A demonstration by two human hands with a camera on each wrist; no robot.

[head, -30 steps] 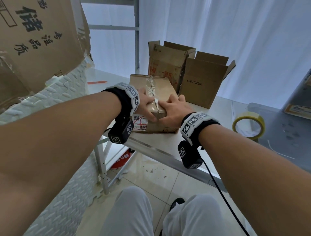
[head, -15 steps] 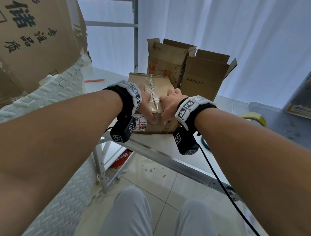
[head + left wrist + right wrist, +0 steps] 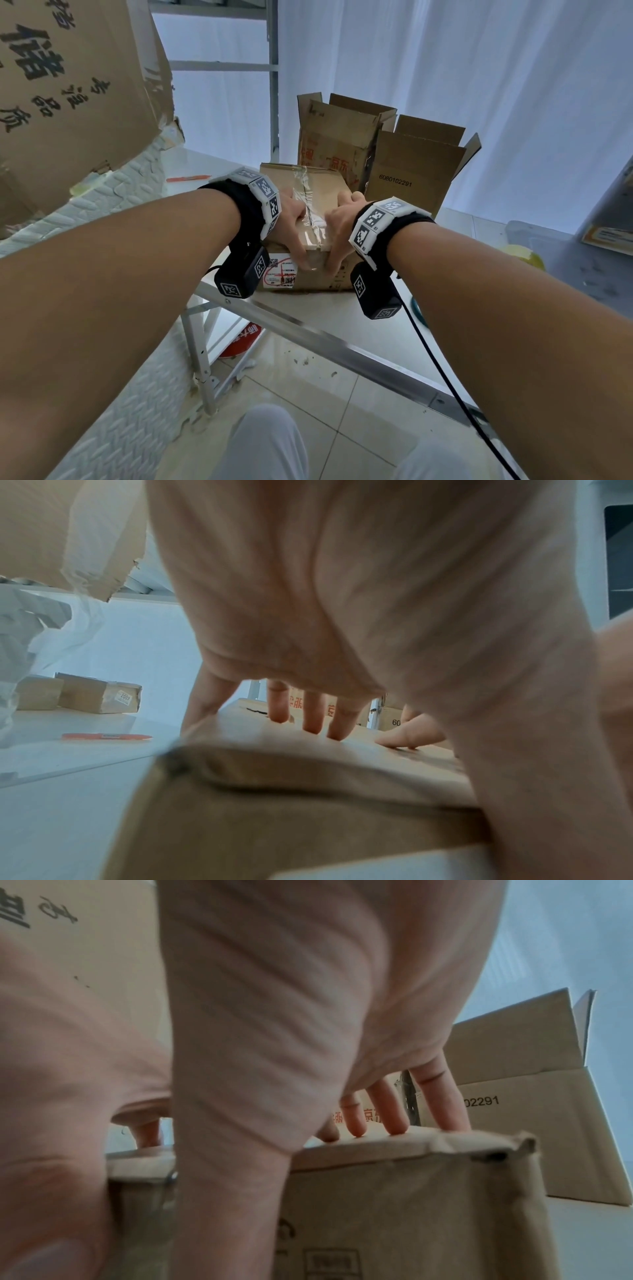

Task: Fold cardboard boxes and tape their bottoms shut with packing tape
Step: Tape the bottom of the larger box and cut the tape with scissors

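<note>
A small brown cardboard box (image 3: pixel 318 185) lies on the white table (image 3: pixel 318 308), a strip of clear tape (image 3: pixel 303 192) running along its top seam and over the near edge. My left hand (image 3: pixel 291 222) and right hand (image 3: pixel 339 228) sit either side of that seam at the near edge. Fingers press flat on the top; both thumbs reach down the front face. In the left wrist view the left hand (image 3: pixel 308 723) has its straight fingertips on the box top (image 3: pixel 308 764). The right wrist view shows the right hand (image 3: pixel 363 1123) likewise on the box (image 3: pixel 411 1204). The yellow tape roll (image 3: pixel 524 255) peeks out behind my right forearm.
Two open-topped boxes (image 3: pixel 337 144) (image 3: pixel 418 171) stand right behind the small one. A large printed box (image 3: pixel 68 85) looms at upper left over white foam sheeting. An orange pen-like tool (image 3: pixel 188 178) lies on the table's left part, with small parcels (image 3: pixel 95 696) beyond it.
My hands have slid closer together toward the taped seam at the box's near edge. The view has shifted, so the tape roll is now mostly hidden by my right arm.
</note>
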